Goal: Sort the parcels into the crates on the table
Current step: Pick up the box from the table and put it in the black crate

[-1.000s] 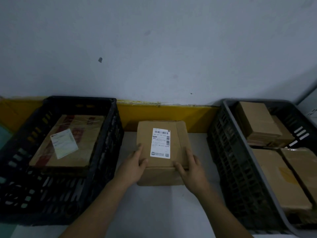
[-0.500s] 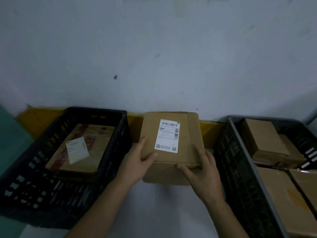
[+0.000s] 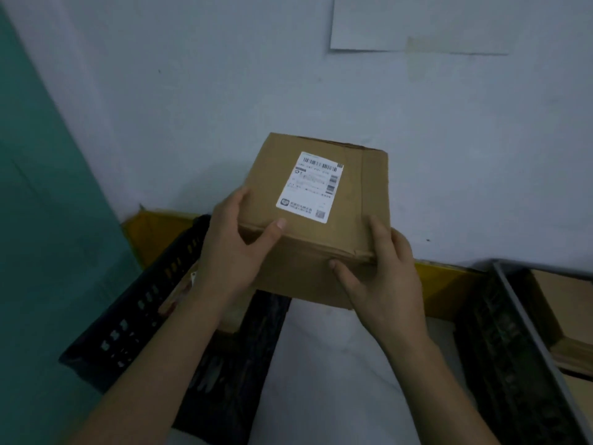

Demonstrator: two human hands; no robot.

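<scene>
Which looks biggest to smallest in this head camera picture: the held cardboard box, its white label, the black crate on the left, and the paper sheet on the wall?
1. Black crate, though the arm hides part of it.
2. Cardboard box; it is held up near the camera, so this is appearance only.
3. Paper sheet, cut off by the picture's top edge, so unsure.
4. White label, clearly smallest.

Head-worn view, forward-down, close
</scene>
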